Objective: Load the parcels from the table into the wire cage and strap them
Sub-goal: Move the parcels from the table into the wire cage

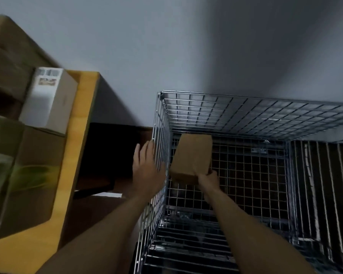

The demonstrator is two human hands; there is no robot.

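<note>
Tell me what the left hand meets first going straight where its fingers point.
Probably the foot of the grey wall; the left hand lies alongside the wire cage, outside its mesh. Depth is unclear.

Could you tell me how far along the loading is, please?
Early: the floor of the wire cage looks bare. The right hand holds a brown parcel inside it, left hand against its wall. The white box and others wait on the table; strapping remains.

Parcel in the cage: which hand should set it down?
Right. The right hand grips the parcel inside the cage, above its floor. The left hand is open and outside the cage's left wall, holding nothing.
</note>
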